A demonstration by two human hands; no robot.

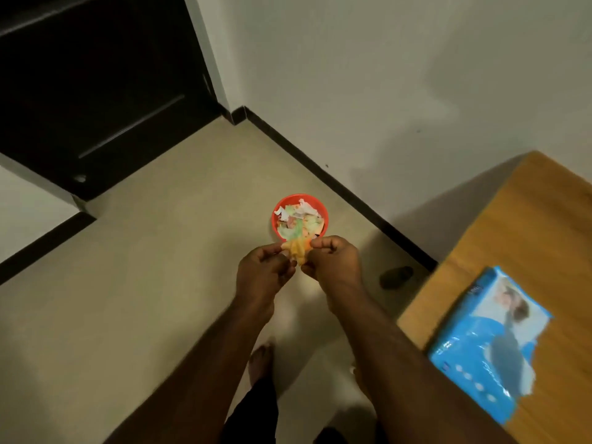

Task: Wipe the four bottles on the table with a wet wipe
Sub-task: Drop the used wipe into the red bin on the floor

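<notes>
Both my hands are held out over the floor, gripping a crumpled yellowish wet wipe [296, 251] between them. My left hand [263, 270] pinches its left side and my right hand [333, 259] grips its right side with curled fingers. Just beyond the wipe, a red bin [278, 208] stands on the floor, filled with crumpled paper and wipes. A blue wet wipe pack [480, 344] lies on the wooden table [544, 225] at the right. No bottles are in view.
A white wall with a black skirting runs diagonally behind the bin. A dark door [96, 91] stands at the upper left. My bare feet [261, 363] are on the beige floor below my arms. A dark object [395, 276] lies by the table's corner.
</notes>
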